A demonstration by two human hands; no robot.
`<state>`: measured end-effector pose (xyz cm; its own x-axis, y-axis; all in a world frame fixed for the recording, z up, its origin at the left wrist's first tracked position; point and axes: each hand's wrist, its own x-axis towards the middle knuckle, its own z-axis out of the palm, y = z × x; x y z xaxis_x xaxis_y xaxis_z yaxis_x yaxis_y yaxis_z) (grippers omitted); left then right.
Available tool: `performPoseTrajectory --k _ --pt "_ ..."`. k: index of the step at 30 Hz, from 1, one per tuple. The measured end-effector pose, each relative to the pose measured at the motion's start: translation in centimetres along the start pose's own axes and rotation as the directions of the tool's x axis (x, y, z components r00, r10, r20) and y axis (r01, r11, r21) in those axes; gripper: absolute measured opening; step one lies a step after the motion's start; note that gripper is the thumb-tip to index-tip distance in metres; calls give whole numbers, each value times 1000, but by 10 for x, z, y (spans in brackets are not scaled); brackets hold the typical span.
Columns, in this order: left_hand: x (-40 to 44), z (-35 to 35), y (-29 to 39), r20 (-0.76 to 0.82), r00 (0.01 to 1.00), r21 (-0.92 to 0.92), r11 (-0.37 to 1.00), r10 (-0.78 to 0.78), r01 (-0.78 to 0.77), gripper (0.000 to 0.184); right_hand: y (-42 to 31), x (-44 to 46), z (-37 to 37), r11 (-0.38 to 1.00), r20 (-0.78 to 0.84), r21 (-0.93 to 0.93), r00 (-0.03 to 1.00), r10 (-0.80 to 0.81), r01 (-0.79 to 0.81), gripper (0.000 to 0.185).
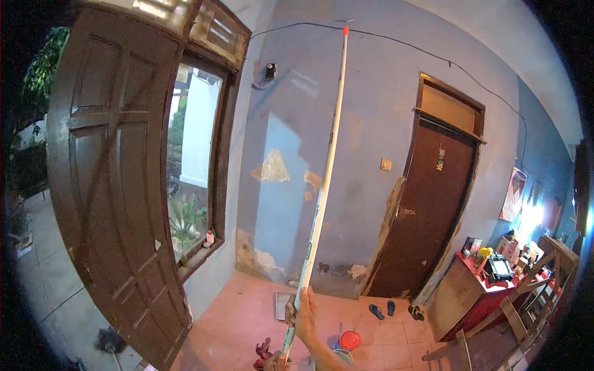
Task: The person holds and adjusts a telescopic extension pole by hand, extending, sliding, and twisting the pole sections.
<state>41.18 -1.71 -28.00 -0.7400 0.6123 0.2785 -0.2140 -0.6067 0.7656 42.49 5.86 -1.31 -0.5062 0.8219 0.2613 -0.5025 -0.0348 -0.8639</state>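
A long pale pole (326, 179) rises up along the wall, its red end (345, 30) close to a black cable (396, 38) near the top of the wall. Wrapped around the lower part of the pole is my right hand (304, 314). My left hand (275, 362) is lower, at the bottom edge of the view, closed around the pole's lower end. What the red end touches is too small to tell. The wall (365, 204) has peeling patches of paint.
An open brown door (117, 154) and a window (195, 154) are at left. A closed door (427, 204) is at right, with sandals (376, 311) before it. A red-topped cabinet (461, 290) holds various items. On the floor are a grey tray (281, 305) and a red container (349, 339).
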Motion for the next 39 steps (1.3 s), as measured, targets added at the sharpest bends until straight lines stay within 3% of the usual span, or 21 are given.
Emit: performPoseTrajectory --k 2,10,12,13,16,21,23,24,26,27,28,29,30,32,33,35,36,38,39 --pt "20 -12 11 1 931 84 928 -364 363 49 10 13 8 999 -17 -30 1000 -23 23 32" --pt "64 -15 24 142 957 299 933 -251 201 49 40 55 7 999 -73 -18 997 39 -40 52" --pt "72 -15 23 164 958 328 929 -235 172 49 48 62 1 995 -43 52 995 87 -84 28" --pt "74 -16 22 173 957 343 925 -232 162 49 52 66 -2 995 -49 54 995 90 -87 28" --pt "78 -15 20 199 954 391 911 -224 132 49 54 71 -6 994 -53 -79 996 67 -71 56" --pt "82 -14 18 242 953 457 888 -183 55 49 47 79 2 996 -69 -37 994 84 -87 56" --pt "85 -12 18 288 948 508 861 -137 -30 49 55 84 -4 995 -44 -8 994 98 -98 52" --pt "87 -11 18 334 940 548 826 -74 -129 49 56 87 -7 994 -18 17 994 108 -107 49" --pt "97 -4 25 466 854 610 615 231 -499 49 54 87 -5 996 -10 24 996 88 -87 40" --pt "97 -2 26 464 855 614 610 234 -500 49 52 88 -2 997 -1 30 998 70 -70 37" --pt "94 -2 27 292 955 567 795 53 -218 48 52 90 -1 996 3 36 997 76 -76 37" --pt "92 -4 28 140 976 448 889 -167 88 49 52 91 1 997 -1 26 997 77 -77 38" --pt "89 -11 23 136 976 455 886 -168 89 49 52 92 3 997 -7 16 997 74 -74 39" --pt "90 -20 12 10 904 279 870 -427 407 47 48 91 8 997 -14 14 997 71 -71 39" --pt "94 -21 11 18 905 283 870 -425 403 47 46 93 10 998 -22 6 997 67 -67 38" --pt "96 -23 14 126 979 489 869 -160 79 44 54 93 6 998 -12 22 998 66 -65 40" --pt "93 -23 17 132 977 494 865 -168 82 44 58 91 5 997 3 35 997 73 -73 41" --pt "85 -22 24 89 954 283 926 -285 250 42 58 84 11 997 -7 18 997 79 -78 41" --pt "84 -22 28 93 951 284 923 -296 259 42 55 80 15 996 -7 -2 996 86 -86 40"
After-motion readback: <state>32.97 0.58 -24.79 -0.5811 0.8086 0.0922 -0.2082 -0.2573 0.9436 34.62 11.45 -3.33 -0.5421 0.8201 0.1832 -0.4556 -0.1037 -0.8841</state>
